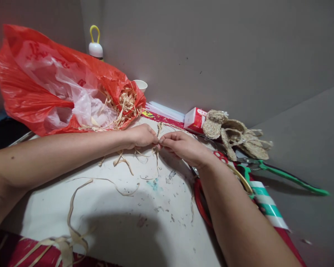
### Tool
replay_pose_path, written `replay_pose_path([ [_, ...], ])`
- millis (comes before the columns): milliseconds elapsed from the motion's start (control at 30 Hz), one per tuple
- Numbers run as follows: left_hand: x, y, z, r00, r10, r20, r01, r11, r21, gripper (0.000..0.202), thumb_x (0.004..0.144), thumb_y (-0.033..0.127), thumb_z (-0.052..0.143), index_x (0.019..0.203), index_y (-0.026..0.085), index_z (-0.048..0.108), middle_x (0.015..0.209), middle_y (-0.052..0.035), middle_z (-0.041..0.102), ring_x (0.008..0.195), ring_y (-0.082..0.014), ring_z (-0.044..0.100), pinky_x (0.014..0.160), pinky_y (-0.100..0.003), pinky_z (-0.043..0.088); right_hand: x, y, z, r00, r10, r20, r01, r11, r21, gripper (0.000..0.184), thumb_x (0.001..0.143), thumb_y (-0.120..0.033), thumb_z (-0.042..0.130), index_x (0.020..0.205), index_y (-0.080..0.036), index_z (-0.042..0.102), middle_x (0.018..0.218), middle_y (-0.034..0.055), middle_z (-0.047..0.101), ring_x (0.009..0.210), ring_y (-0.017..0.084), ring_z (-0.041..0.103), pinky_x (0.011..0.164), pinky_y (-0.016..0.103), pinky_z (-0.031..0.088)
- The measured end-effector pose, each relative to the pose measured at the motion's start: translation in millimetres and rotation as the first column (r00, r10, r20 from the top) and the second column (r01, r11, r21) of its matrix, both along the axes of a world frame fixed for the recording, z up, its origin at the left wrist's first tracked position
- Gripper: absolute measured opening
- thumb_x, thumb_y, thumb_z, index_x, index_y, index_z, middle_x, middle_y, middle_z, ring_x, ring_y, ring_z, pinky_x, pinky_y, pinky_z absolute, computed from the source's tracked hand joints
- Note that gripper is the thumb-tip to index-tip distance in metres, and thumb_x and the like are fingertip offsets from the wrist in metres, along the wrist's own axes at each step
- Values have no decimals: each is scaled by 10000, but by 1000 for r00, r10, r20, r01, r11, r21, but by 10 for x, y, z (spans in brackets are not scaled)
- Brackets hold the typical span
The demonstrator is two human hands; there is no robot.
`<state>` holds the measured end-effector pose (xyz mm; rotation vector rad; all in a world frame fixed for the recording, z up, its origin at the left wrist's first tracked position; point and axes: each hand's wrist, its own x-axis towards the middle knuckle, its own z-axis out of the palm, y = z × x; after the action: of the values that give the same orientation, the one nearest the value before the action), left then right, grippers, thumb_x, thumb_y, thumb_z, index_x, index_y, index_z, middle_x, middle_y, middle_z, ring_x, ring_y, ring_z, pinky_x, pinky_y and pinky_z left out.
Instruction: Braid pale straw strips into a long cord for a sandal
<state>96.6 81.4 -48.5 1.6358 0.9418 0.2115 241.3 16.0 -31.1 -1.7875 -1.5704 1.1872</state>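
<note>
My left hand [141, 135] and my right hand [182, 146] meet fingertip to fingertip over the white table [122, 218]. Both pinch a thin twisted straw strand [159, 129] that sticks up between them and hangs down below. Loose dry straw strips [125, 161] lie on the table right under the hands. A long pale strip [75, 207] curls from the table middle toward the near left edge.
A red plastic bag [44, 81] spilling straw lies at the back left, with a white bottle [95, 46] and a white cup [140, 85] behind it. At right sit a red-white box [194, 118], woven straw pieces [236, 135], green-handled scissors [289, 178] and a red ring [200, 202].
</note>
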Motion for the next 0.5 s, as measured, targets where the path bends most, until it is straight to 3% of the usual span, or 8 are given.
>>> replay_pose_path([
  [200, -28, 49, 51, 997, -3, 72, 15, 987, -162, 274, 722, 90, 516, 473, 164, 430, 371, 72, 291, 319, -38, 215, 371, -221, 134, -212, -57, 52, 999, 48, -16, -50, 988, -145, 205, 773, -117, 461, 598, -155, 562, 377, -46, 451, 298, 70, 377, 331, 193, 281],
  [333, -37, 65, 75, 995, 8, 97, 15, 970, -242, 238, 717, 80, 510, 508, 163, 432, 398, 71, 303, 330, -38, 221, 368, -212, 124, -279, -75, 3, 991, 26, 128, -3, 984, -181, 193, 753, -92, 460, 592, -170, 534, 419, -10, 543, 322, 110, 496, 341, 203, 378],
  [500, -54, 54, 97, 992, -6, 125, 43, 956, -291, 271, 714, 75, 506, 483, 163, 395, 389, 74, 270, 333, -31, 200, 364, -195, 109, -262, -76, -89, 918, 120, 377, -93, 992, -89, 202, 793, -147, 434, 653, -163, 578, 492, 37, 617, 383, 138, 564, 380, 213, 392],
])
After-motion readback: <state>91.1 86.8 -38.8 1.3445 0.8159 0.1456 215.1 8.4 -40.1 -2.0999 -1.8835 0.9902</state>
